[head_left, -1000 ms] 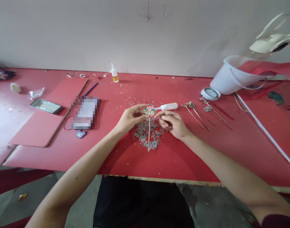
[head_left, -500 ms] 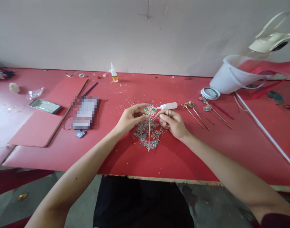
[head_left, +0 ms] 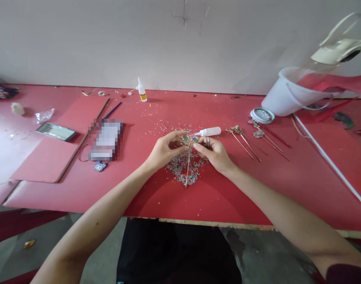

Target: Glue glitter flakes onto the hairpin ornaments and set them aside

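A gold hairpin [head_left: 187, 167], its flower-shaped head set with coloured bits, is held above the table with its stem slanting down toward me. My left hand [head_left: 168, 149] is closed on the left side of the head, thumb in front and fingers behind. From the right, my right hand [head_left: 214, 153] pinches the same head near the top of the stem; its curled fingertips are partly hidden. A small dark thing shows at those fingers, too small to name. Under both hands lies a pile of glittering chips [head_left: 183, 169]. Just behind the right hand rests a white glue bottle [head_left: 210, 131].
Several finished-looking hairpins [head_left: 247, 144] lie to the right, near a round white container [head_left: 262, 115] and a white bucket [head_left: 276, 92]. Another glue bottle [head_left: 142, 92] stands at the back. Leftward are a blurred phone-like object [head_left: 105, 142] and a shallow box [head_left: 56, 131].
My right hand has moved slightly left, its thumb now against the hairpin. The hairpin's head has shifted a little right and its stem leans more.
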`<state>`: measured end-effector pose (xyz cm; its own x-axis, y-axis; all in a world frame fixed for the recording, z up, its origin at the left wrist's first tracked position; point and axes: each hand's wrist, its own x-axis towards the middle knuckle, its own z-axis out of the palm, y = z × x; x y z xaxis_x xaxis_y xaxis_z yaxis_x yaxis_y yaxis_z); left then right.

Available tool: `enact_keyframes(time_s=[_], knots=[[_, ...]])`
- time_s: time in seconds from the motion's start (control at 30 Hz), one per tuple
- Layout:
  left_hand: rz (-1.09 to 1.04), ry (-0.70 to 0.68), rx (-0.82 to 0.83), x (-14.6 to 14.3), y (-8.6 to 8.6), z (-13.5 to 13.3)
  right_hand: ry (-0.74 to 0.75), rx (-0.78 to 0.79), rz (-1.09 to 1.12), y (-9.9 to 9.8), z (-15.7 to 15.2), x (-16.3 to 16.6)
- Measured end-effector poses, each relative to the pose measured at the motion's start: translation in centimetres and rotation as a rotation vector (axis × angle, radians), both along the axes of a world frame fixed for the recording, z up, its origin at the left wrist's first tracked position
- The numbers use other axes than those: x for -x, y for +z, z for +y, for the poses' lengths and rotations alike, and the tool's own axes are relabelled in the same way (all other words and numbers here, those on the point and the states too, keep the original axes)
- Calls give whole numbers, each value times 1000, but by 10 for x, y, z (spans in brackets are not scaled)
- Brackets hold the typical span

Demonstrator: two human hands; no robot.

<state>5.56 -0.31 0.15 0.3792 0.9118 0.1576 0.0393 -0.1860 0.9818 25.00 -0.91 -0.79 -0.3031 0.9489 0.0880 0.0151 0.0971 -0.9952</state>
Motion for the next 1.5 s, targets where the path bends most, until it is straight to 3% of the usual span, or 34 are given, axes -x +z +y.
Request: enact_keyframes(time_s=[0.93,1.5], knots=[[69,20,-46,2,-1,0,51,-4,-9,-4,-1,-3],[129,54,-117,0,-2,-2,-9,-110,-181,-3,-1,0]])
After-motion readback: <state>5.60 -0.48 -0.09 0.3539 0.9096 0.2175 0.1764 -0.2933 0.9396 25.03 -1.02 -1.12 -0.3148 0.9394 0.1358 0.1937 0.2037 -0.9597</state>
